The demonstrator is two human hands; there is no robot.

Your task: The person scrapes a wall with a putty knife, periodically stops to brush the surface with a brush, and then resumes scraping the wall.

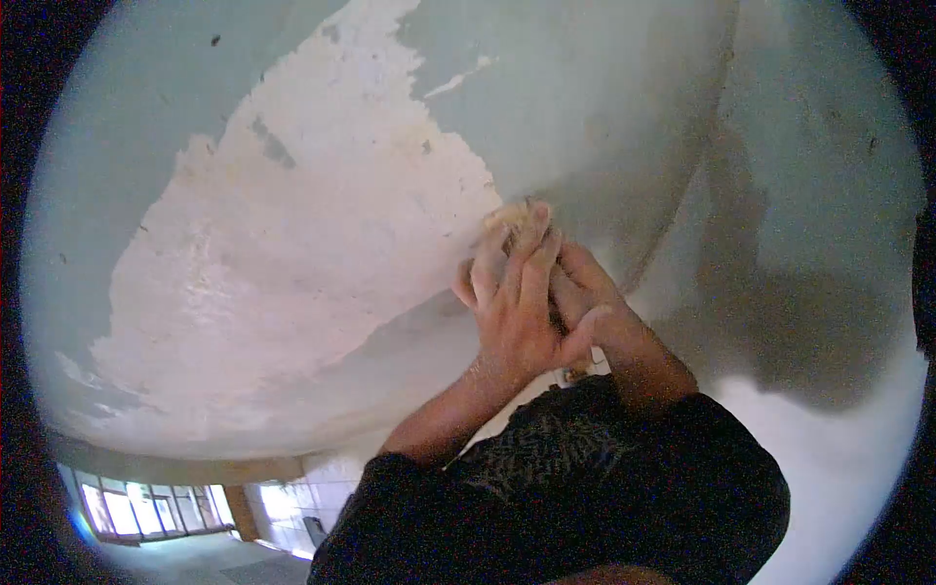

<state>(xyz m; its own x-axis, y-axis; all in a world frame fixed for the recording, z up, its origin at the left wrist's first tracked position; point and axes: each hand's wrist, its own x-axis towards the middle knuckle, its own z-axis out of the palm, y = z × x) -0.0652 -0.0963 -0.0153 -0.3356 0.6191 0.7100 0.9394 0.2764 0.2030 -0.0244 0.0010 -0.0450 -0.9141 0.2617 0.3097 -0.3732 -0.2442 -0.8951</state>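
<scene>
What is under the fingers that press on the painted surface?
Only a tan edge shows past the fingertips of the left hand, which overlaps the right hand. The rest is covered, so I cannot tell what it is.

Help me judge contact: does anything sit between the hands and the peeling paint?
Only a tan piece under the fingertips, at the edge of the green paint. The left hand lies over the right hand; nothing else visible intervenes.
</scene>
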